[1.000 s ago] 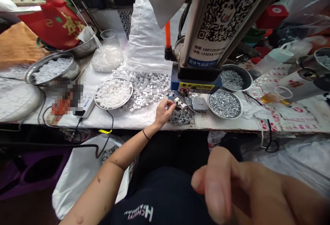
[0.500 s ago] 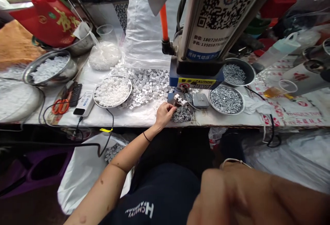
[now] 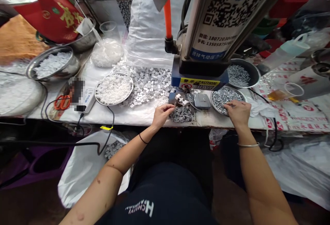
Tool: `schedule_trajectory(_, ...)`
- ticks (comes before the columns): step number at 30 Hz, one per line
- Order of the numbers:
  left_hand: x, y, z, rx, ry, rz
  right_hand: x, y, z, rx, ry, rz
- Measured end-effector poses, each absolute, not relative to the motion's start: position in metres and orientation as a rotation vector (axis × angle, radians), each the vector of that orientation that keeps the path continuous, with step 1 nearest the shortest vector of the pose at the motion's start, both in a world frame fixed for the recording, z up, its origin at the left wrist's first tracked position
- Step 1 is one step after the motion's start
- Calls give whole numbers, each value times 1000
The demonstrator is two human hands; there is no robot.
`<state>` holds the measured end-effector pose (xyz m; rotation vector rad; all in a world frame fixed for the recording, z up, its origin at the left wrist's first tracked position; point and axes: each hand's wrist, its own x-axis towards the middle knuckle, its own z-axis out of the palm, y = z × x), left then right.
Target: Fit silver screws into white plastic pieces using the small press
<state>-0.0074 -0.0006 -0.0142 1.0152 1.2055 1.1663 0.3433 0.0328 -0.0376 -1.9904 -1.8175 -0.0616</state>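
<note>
My left hand rests at the table's front edge with fingers pinched together beside a small white block at the base of the press machine; what the fingers hold is too small to name. A heap of small metal parts lies just right of that hand. My right hand reaches into a round metal dish of silver screws, fingertips curled down among them. A bracelet sits on my right wrist, a black band on my left.
Loose grey-white square pieces cover the table left of the press. A dish of white beads, a bowl of white parts, a second screw bowl, scissors, a cup of amber liquid and cables crowd the surface.
My right hand, earlier a close blur near the camera, has gone forward to the screw dish. My left hand stays by the press base, shifted slightly toward me.
</note>
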Motion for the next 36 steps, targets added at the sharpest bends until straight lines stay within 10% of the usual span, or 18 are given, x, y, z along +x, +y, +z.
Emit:
schedule_trajectory(26, -9, -16, -17, 800, 1105, 1157, 334, 27, -6, -2055, -1768, -151)
schedule_trajectory(36, 8, -24, 10, 476, 943, 1072, 158, -41, 39, -1383, -1406, 905)
